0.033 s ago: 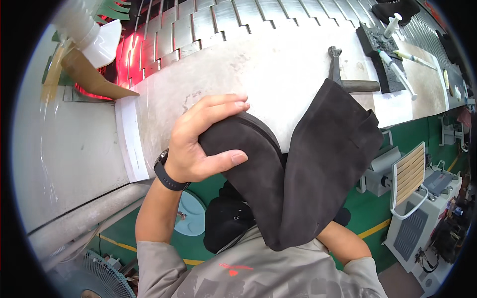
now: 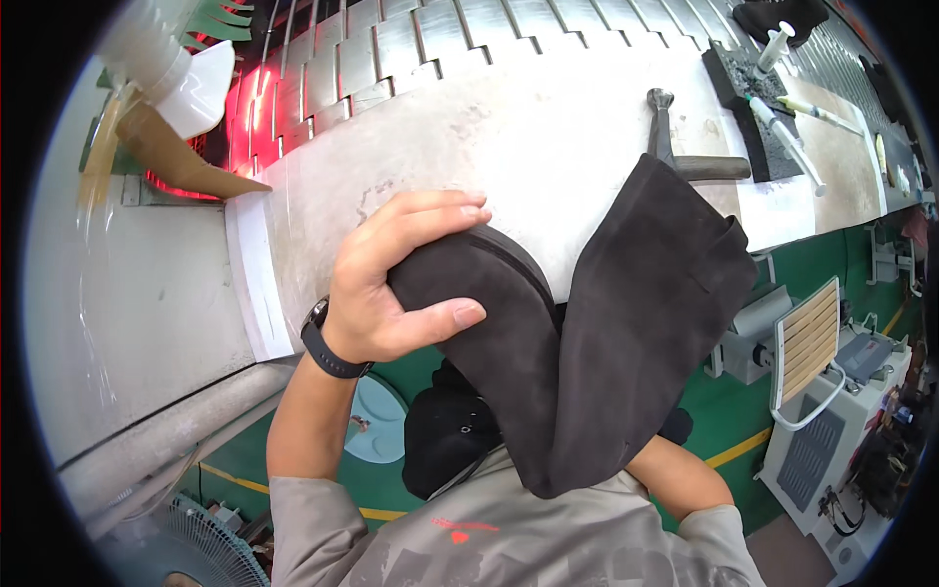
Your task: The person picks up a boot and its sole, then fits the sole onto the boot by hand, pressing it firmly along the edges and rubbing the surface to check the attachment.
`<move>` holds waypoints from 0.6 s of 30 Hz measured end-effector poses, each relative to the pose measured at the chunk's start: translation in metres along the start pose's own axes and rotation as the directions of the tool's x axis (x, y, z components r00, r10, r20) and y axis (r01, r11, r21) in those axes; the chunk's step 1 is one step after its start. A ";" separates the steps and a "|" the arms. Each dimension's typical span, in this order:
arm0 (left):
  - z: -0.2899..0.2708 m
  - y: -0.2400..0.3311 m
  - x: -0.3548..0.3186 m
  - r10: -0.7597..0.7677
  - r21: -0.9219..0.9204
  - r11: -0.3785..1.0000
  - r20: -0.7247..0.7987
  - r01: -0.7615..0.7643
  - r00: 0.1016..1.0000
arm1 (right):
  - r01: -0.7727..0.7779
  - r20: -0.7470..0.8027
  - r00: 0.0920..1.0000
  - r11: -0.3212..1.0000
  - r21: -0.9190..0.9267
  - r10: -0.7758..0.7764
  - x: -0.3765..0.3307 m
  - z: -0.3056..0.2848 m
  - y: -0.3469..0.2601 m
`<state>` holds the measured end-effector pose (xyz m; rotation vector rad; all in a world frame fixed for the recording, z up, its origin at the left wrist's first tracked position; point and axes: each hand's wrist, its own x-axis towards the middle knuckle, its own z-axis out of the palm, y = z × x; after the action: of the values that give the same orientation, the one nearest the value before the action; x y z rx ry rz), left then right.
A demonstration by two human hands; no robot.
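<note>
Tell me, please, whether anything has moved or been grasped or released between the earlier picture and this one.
Nothing has visibly changed. The left hand grips the foot of the black suede boot as before, the boot's shaft hides the right hand, and the hammer and syringes lie on the workbench where they were.

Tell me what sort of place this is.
Probably a shoe factory line. The left hand grips a black suede boot over a worn workbench, with a hammer, glue syringes and a slatted metal conveyor behind.
</note>
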<state>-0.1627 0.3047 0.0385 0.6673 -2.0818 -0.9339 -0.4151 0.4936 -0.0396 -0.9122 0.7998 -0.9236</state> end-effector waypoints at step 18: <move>-0.020 0.028 0.047 -0.078 0.397 0.911 0.441 -0.116 0.894 | 0.017 0.009 1.000 0.993 0.116 -0.018 0.009 -0.005 -0.014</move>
<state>-0.1785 0.2806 0.0890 0.6861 -2.7443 -0.6759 -0.4197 0.4795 -0.0306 -0.8232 0.7228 -0.9702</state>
